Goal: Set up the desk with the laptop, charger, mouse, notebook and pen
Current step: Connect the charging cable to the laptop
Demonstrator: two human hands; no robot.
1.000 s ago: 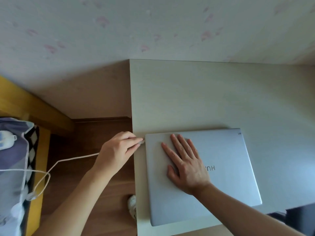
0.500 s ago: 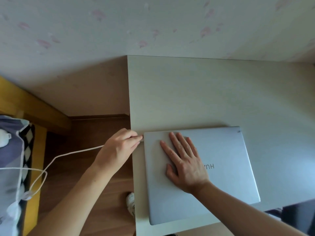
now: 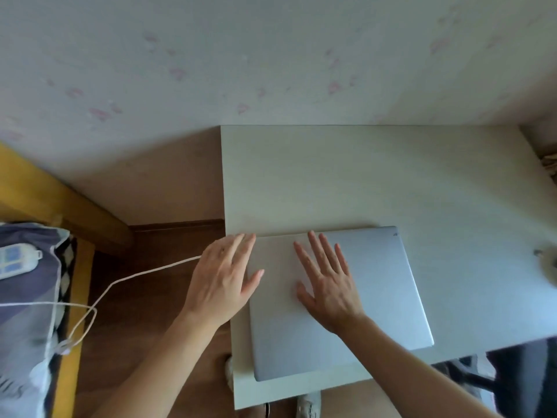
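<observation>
A closed silver laptop [image 3: 379, 300] lies on the pale desk [image 3: 346, 176] near its front left corner. My right hand [image 3: 327, 282] rests flat on the lid with fingers spread. My left hand [image 3: 224, 277] is open at the laptop's left edge, fingers apart, thumb over the lid's edge. The white charger cable [image 3: 135, 277] runs from behind my left hand down to the left, toward a white power strip [image 3: 15, 259]. The plug end at the laptop is hidden by my left hand.
A bed with a purple patterned cover [image 3: 27, 312] and yellow wooden frame [image 3: 72, 327] stands at the left. Brown wood floor [image 3: 156, 297] lies between bed and desk. A blurred pale object [image 3: 547, 260] sits at the desk's right edge. A flowered wall is behind.
My left hand has let go of the cable's plug at the laptop's left edge and opened flat. The camera has tilted, showing more of the desk's right side.
</observation>
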